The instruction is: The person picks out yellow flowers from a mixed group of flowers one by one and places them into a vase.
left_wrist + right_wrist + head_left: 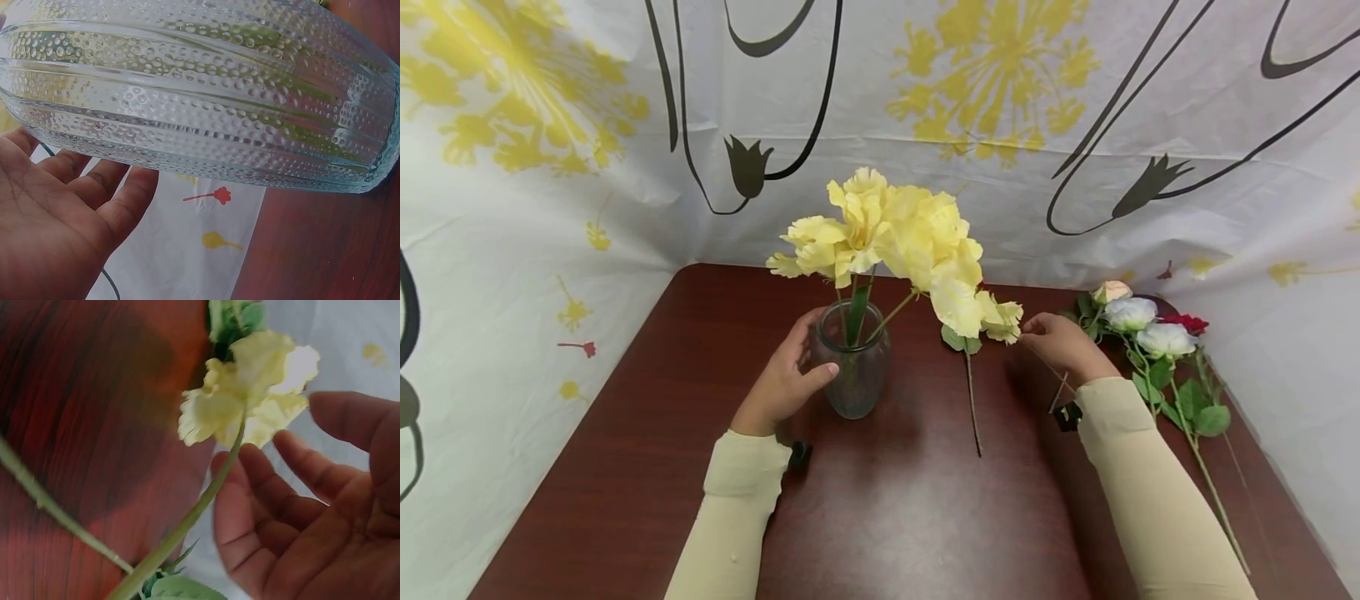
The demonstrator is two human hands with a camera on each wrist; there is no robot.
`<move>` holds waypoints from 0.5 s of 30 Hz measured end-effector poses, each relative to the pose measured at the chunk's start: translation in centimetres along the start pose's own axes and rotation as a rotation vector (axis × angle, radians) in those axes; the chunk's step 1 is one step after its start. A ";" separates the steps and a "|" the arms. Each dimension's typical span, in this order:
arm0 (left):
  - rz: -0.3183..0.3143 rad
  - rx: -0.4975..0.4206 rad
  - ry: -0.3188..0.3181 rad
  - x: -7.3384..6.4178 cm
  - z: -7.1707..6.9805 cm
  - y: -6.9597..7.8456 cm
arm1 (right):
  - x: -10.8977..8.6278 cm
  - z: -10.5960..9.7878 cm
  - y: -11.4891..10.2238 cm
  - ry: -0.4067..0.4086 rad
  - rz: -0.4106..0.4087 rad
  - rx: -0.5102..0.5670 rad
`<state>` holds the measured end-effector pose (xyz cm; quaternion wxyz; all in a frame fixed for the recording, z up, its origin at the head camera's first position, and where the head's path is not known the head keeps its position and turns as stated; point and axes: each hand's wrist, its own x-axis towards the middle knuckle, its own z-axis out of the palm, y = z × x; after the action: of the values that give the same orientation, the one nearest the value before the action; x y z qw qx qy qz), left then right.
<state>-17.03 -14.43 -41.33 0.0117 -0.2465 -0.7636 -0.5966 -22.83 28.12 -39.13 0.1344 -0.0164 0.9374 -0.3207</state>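
My left hand (790,367) grips the side of a clear, dimpled glass vase (852,375), thumb towards the front; in the left wrist view its fingers (128,200) lie along the glass. Green stems stand inside the vase and carry large yellow flowers (917,233) that lean to the right. At the lowest flower on the right (1000,318), my right hand (1067,343) has its thumb and fingertips right at the petal edge. The right wrist view shows that yellow bloom (256,394) on its bent stem, with the fingers loosely spread beside it.
A single leafy stem (973,400) lies on the dark red-brown table (940,517) between vase and right hand, its bloom hidden behind yellow petals. Pale and red flowers, including a white one (1165,340), lie at the right. A patterned white cloth (865,108) hangs behind.
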 end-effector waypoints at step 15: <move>0.003 0.003 0.001 0.1 0.0 -0.1 | 1.6 -0.4 1.6 -0.204 0.071 0.070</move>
<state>-17.13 -14.41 -41.36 0.0132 -0.2473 -0.7641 -0.5957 -24.35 29.41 -40.14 0.2409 -0.0109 0.9072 -0.3448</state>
